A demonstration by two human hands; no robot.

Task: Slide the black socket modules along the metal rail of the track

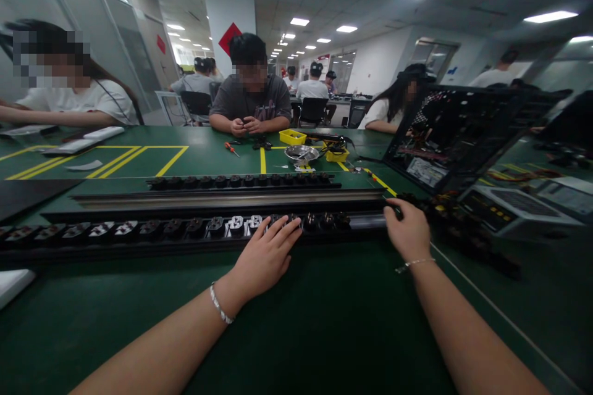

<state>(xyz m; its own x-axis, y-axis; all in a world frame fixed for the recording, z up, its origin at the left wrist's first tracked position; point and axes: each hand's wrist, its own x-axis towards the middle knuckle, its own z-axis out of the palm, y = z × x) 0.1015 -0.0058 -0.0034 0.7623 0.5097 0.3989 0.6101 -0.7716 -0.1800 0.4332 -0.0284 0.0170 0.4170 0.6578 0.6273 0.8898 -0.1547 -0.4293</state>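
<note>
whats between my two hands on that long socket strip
In the head view, a short run of the socket strip lies between the left hand and right hand: a few dark sockets, then a plain black stretch.

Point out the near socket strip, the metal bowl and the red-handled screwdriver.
near socket strip point(185, 228), head view, on its row of sockets left of the left hand.
metal bowl point(301, 153), head view, on its inner middle.
red-handled screwdriver point(228, 147), head view, on the red handle.
</note>
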